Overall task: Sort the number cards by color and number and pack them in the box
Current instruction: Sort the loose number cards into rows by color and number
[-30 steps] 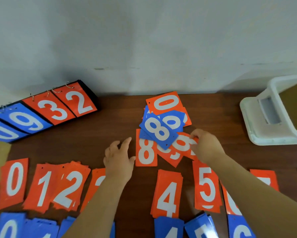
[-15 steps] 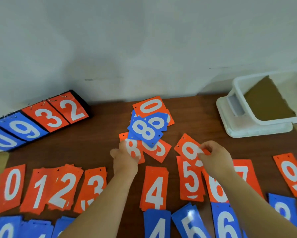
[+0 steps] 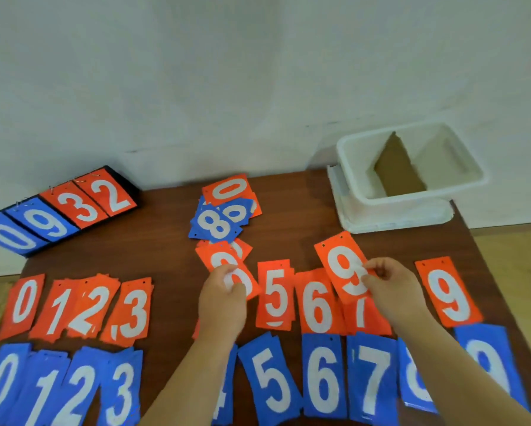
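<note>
Orange-and-blue rows (image 3: 132,312) mostly laid; left hand (image 3: 222,302) grips orange 8 (image 3: 224,259), right hand (image 3: 393,290) pinches orange 9 (image 3: 341,262); heap (image 3: 218,222) unsorted, box (image 3: 411,195) unpacked.

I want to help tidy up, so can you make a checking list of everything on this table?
Surface: brown wooden table, mostly covered by cards.
Job's things: sorted orange number-card row and blue number-card row; unsorted mixed pile; white plastic box holding brown cardboard.
Clutter: black flip scoreboard reading 0932.
Hands: right hand pinches an orange 9 card; left hand holds another orange card, numeral partly hidden.
Cables: nothing seen.
Surroundings: pale wall, light floor.
</note>
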`<action>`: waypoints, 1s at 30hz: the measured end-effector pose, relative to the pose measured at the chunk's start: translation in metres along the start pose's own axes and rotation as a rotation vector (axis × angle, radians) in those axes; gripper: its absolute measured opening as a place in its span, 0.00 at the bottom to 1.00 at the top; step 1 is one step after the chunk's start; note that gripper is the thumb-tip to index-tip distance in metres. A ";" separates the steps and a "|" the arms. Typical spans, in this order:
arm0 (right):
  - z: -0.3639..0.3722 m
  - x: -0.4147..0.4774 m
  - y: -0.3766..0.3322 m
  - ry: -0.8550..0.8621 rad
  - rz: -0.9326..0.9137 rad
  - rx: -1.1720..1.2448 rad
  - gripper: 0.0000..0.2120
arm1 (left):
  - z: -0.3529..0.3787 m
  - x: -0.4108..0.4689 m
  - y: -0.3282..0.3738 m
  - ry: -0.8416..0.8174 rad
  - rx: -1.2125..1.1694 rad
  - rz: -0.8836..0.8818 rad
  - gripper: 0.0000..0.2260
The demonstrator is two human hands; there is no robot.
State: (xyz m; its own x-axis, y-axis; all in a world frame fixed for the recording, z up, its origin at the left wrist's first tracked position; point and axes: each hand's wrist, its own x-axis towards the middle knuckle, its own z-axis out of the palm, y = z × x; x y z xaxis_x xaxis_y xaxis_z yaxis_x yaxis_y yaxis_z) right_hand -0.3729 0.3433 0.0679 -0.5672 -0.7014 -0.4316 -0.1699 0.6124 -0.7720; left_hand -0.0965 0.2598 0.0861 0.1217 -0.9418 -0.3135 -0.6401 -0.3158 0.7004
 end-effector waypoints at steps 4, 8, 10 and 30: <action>-0.072 -0.001 0.041 0.126 0.028 0.025 0.06 | 0.081 -0.054 0.029 -0.236 -0.022 0.124 0.17; -0.134 0.006 0.077 0.209 0.100 0.048 0.07 | 0.147 -0.083 0.060 -0.379 0.013 0.183 0.16; -0.156 0.010 0.091 0.235 0.128 0.063 0.08 | 0.174 -0.092 0.070 -0.416 0.029 0.211 0.16; -0.154 0.043 0.118 0.057 0.046 -0.588 0.21 | 0.216 -0.088 0.075 -0.330 0.616 0.333 0.26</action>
State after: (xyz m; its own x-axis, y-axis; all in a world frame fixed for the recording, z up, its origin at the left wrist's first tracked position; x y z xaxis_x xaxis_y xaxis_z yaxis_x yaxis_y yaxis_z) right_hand -0.5413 0.4422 0.0301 -0.6241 -0.6585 -0.4206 -0.5528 0.7526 -0.3579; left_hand -0.3190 0.3435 0.0281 -0.3222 -0.8620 -0.3914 -0.9214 0.1906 0.3388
